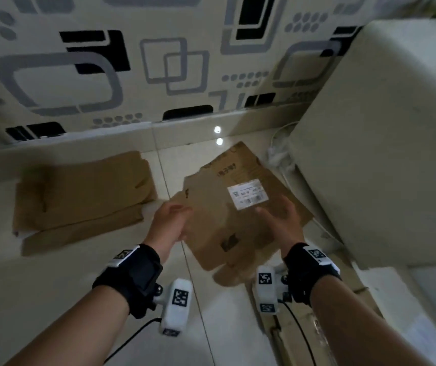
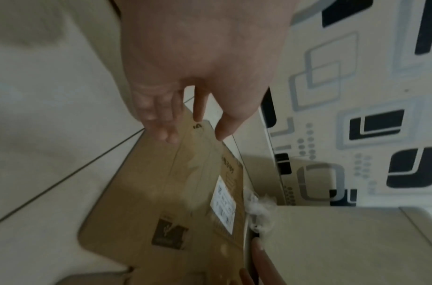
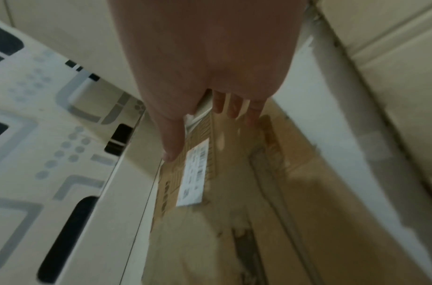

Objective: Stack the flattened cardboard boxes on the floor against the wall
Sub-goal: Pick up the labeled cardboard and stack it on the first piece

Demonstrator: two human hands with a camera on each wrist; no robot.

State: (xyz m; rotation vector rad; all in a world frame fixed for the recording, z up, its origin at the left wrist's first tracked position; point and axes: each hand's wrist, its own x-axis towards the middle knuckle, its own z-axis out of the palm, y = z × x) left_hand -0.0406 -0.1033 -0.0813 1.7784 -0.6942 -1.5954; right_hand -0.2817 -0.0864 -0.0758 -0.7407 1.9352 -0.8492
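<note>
From your head view, motion blur smears your left hand (image 1: 170, 220) and right hand (image 1: 281, 220), both with loose fingers over the labelled flattened box (image 1: 238, 223), which lies skewed on the floor (image 1: 79, 299), long axis running diagonally toward the wall (image 1: 132, 75), wedged beside a pale cabinet (image 1: 383, 154); a second stack of cardboard (image 1: 79, 199) sits left against the skirting. Your left wrist view shows spread fingers (image 2: 161, 123) at the box's far edge, contact unclear. Your right wrist view is blurred, fingers (image 3: 171, 138) extended near the label (image 3: 193, 173), grasping nothing.
</note>
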